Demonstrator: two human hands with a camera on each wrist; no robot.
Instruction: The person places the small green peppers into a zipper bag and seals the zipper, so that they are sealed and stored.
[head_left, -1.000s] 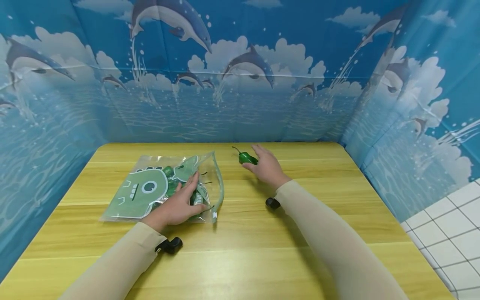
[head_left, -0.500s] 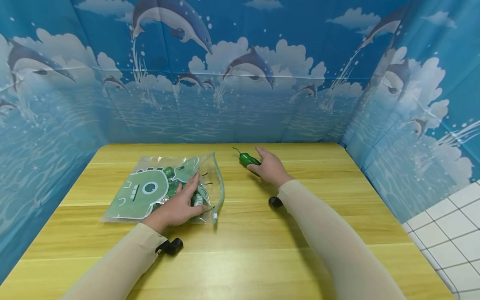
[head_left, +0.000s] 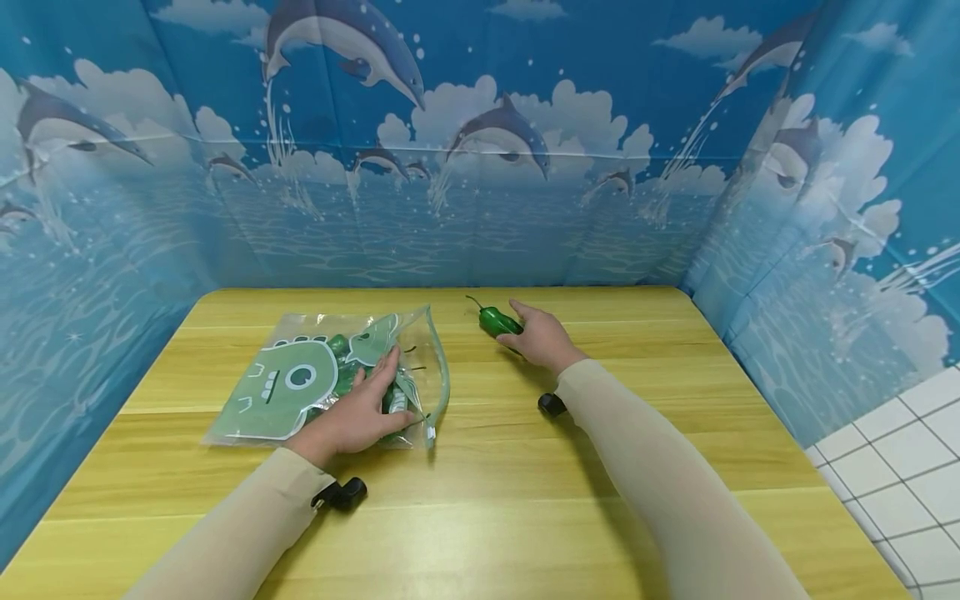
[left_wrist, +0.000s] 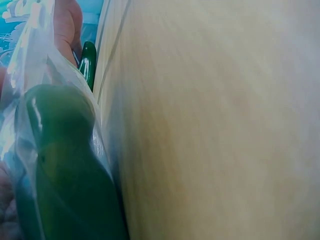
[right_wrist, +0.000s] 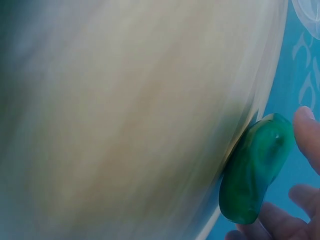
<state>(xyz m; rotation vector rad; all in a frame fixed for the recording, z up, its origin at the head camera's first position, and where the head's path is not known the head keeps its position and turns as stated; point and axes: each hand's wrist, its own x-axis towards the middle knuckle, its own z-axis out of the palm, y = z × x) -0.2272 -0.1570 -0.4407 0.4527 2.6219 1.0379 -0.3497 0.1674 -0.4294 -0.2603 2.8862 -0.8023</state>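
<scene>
My left hand (head_left: pixel 360 417) rests with spread fingers on a clear zip bag (head_left: pixel 437 333) printed with a green cartoon monster. Inside it are several green peppers (head_left: pixel 339 343); one green pepper (left_wrist: pixel 65 150) shows through the plastic in the left wrist view. To the right, my right hand (head_left: pixel 543 337) holds a loose green pepper (head_left: pixel 495 321) lying on the table, thumb on one side and fingers on the other. In the right wrist view this pepper (right_wrist: pixel 255 170) sits between thumb and curled fingers. Its lower end is hidden behind the hand in the head view.
The wood-grain table (head_left: pixel 465 517) carries the bag on its left. Its back edge meets a blue dolphin-print curtain (head_left: pixel 480 208), which also hangs along both sides. White tiles (head_left: pixel 900 467) show at the far right. A slider (head_left: pixel 431 433) sits at the bag's near right corner.
My right hand has come down and slightly back, closing its thumb and fingers around the loose pepper. The left hand and the bag stay in place.
</scene>
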